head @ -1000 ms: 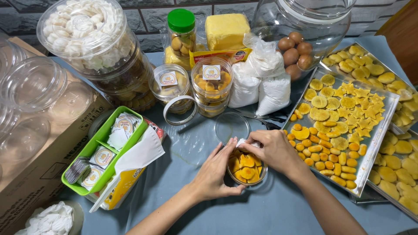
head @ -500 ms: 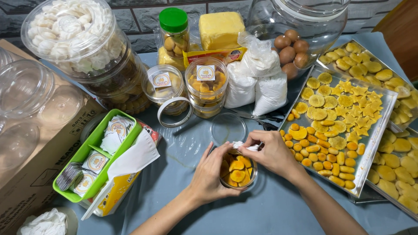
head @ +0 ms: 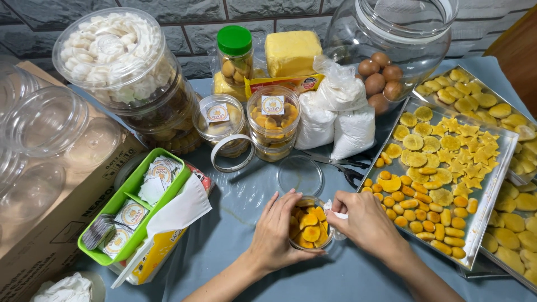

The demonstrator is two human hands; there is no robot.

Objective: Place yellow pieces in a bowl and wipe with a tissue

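Now your left hand [head: 278,235] cups cookie jar [head: 309,230], fingers curled; right hand [head: 363,223] pinches white tissue [head: 335,211] at jar's right rim.

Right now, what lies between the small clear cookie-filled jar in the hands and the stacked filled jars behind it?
In the head view, one clear round lid lies flat on the blue cloth between them.

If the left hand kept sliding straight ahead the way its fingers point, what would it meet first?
Probably the clear round lid lying flat on the table just beyond the fingertips. The left hand cups the small cookie jar, fingers pointing up and slightly right. Depth is uncertain; the filled jars lie further back.
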